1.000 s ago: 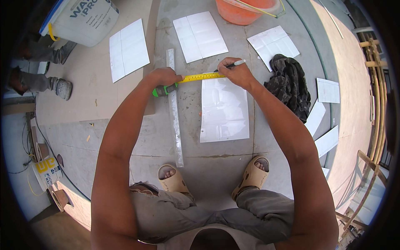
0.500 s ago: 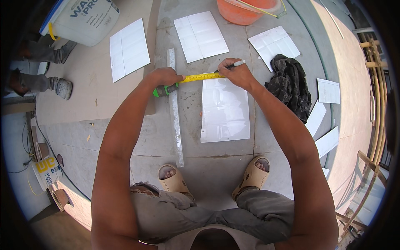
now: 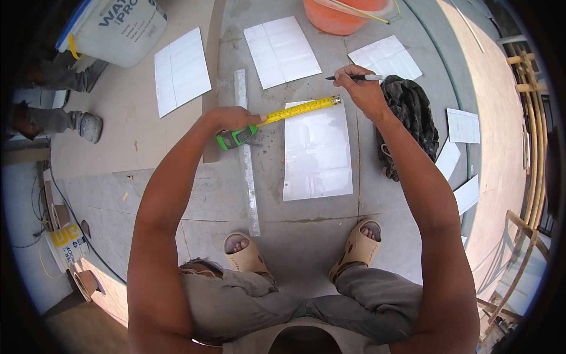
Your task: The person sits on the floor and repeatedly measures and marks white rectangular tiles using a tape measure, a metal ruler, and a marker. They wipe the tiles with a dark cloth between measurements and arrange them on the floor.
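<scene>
My left hand [image 3: 237, 118] is closed on a green and grey tape measure [image 3: 236, 138], its yellow blade [image 3: 300, 110] drawn out to the right. The blade slants over the top edge of a white glossy tile [image 3: 318, 156] lying on the floor before my feet. Its metal end hangs free near the tile's upper right corner. In my right hand [image 3: 361, 93] a marker pen [image 3: 354, 77] is pinched, dark tip pointing left, away from the tile. Under the tape measure lies a long metal ruler [image 3: 250, 189].
White tiles with drawn lines [image 3: 283, 52] lie ahead, beside a cardboard sheet [image 3: 130, 135]. An orange basin [image 3: 339, 17] and a white bucket [image 3: 127, 32] stand farther off. Dark crumpled cloth [image 3: 415, 118] and tile pieces [image 3: 464, 125] lie right. Another person's foot [image 3: 91, 126] is at left.
My right hand has lifted off the tile's top edge and moved right and nearer with the marker pen. The tape's free end has risen; its blade now slants.
</scene>
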Motion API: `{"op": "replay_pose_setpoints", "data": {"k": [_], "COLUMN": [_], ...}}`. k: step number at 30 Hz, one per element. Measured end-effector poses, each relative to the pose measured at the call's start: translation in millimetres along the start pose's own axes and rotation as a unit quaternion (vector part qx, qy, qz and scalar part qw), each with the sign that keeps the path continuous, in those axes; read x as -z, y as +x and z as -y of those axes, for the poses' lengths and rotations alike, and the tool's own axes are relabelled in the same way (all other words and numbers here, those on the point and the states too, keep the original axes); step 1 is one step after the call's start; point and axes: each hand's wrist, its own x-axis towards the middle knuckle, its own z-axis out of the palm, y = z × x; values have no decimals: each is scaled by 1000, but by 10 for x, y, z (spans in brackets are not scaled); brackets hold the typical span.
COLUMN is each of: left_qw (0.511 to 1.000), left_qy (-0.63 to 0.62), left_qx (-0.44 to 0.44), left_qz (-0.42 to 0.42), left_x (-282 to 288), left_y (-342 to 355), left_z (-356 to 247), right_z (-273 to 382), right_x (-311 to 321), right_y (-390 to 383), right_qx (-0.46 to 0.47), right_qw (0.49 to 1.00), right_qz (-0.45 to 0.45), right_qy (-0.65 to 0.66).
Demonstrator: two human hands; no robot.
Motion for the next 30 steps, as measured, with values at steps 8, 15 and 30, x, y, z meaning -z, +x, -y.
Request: {"op": "replay_pose_setpoints", "data": {"k": [8, 15, 30], "left_qw": [984, 966, 972], "left_qy": [106, 188, -144], "left_qx": [-10, 25, 80], "left_qz": [141, 176, -168], "left_x": [-600, -1749, -1417], "left_y": [-300, -420, -28], "left_z": [177, 668, 377], "right_z": [-46, 28, 499], "right_x": [511, 855, 921], "right_y": [-158, -622, -2275], "right_qx": [6, -38, -220], "right_qw": [999, 999, 934], "right_qz": [-31, 0, 223], "right_qy": [-7, -1, -171]}}
